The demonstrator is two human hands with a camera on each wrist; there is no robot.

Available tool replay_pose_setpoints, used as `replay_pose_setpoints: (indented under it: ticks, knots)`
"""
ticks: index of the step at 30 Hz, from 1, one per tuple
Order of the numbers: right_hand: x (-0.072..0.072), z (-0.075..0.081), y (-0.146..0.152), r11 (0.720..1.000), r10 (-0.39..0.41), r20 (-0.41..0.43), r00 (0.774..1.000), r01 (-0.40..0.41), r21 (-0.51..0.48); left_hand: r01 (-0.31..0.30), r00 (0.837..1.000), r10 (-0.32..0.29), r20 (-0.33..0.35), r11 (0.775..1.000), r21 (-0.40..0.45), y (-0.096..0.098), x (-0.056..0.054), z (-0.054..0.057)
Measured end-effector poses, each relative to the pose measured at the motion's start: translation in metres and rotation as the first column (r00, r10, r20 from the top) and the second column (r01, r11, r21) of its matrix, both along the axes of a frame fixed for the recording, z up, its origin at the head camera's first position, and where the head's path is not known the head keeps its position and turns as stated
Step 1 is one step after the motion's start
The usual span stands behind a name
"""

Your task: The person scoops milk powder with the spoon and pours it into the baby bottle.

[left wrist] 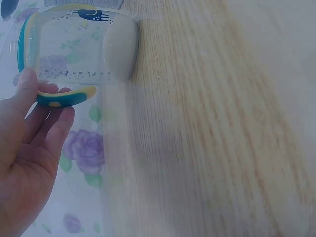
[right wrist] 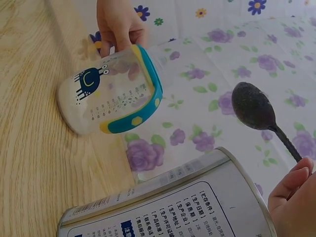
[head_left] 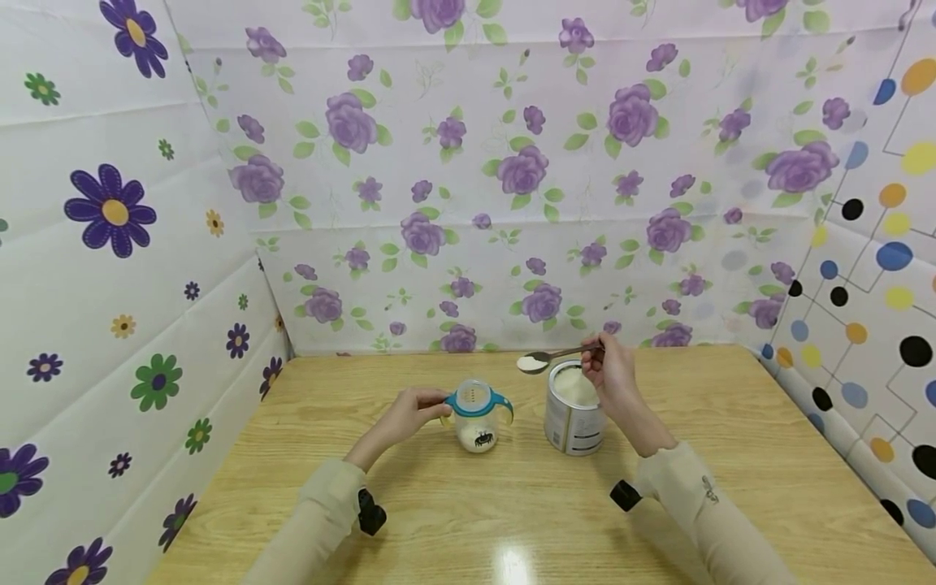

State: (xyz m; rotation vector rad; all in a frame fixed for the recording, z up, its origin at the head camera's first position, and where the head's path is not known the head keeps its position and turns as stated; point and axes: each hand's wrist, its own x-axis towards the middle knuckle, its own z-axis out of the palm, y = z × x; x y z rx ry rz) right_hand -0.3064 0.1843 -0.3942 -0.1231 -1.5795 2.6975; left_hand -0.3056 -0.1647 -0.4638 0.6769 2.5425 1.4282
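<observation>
A clear baby bottle [head_left: 477, 431] with a teal collar and two curved handles stands upright on the table, white powder at its bottom. My left hand [head_left: 415, 414] grips one handle [left wrist: 64, 98] between thumb and fingers. Pinched by its handle in my right hand [head_left: 613, 375], a dark spoon [head_left: 537, 360] carries a heap of white powder. The spoon's bowl is up between the bottle and an open can [head_left: 574, 422], which is full of pale powder. From the right wrist view, only the underside of the spoon [right wrist: 253, 104] shows.
The wooden table [head_left: 468, 520] carries the bottle and the can side by side. Flowered cloth [head_left: 453, 195] hangs behind the table, with more patterned cloth on the left and a dotted sheet [head_left: 863, 309] on the right. Black wrist cameras sit below both hands.
</observation>
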Motion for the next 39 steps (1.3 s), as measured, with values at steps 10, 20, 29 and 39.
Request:
replay_pose_setpoints:
  ticks: [10,20,29,39]
  knots:
    - [-0.001,-0.002,-0.005,1.000,0.000,-0.011,1.000,0.000,0.023,0.011,1.000,-0.011,-0.012,1.000,0.004,0.000,-0.001,0.000]
    - [-0.002,-0.008,-0.008,0.997,0.035,-0.028,0.999,-0.033,0.064,0.016,1.000,-0.016,-0.012,1.000,0.007,0.000,0.000,-0.001]
    - [-0.003,-0.010,-0.009,0.987,0.085,-0.033,0.996,-0.079,0.142,0.013,1.000,-0.013,-0.025,1.000,-0.001,-0.001,0.000,-0.002]
    - [-0.003,-0.011,-0.012,0.966,0.186,-0.057,0.981,-0.171,0.194,0.011,1.000,-0.011,-0.012,1.000,0.022,-0.001,-0.001,-0.002]
